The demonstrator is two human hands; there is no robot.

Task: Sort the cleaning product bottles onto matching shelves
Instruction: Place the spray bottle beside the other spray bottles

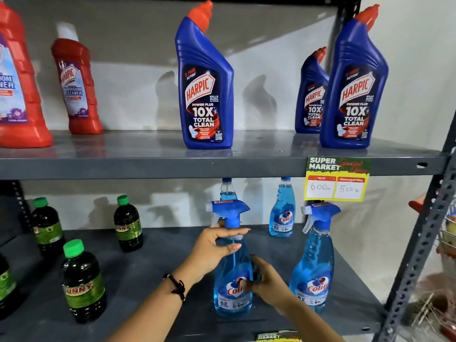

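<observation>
A blue Colin spray bottle stands upright on the lower shelf. My left hand grips its neck just under the trigger head. My right hand wraps the right side of its body at label height. A second Colin spray bottle stands to its right. Behind them stand two capped Colin refill bottles, one mostly hidden by the held bottle's head. On the upper shelf stand three blue Harpic bottles and two red Harpic bathroom cleaner bottles.
Several dark bottles with green caps stand on the left of the lower shelf. A yellow price tag hangs from the upper shelf's edge. The rack's perforated metal upright runs down the right side, with other goods beyond it.
</observation>
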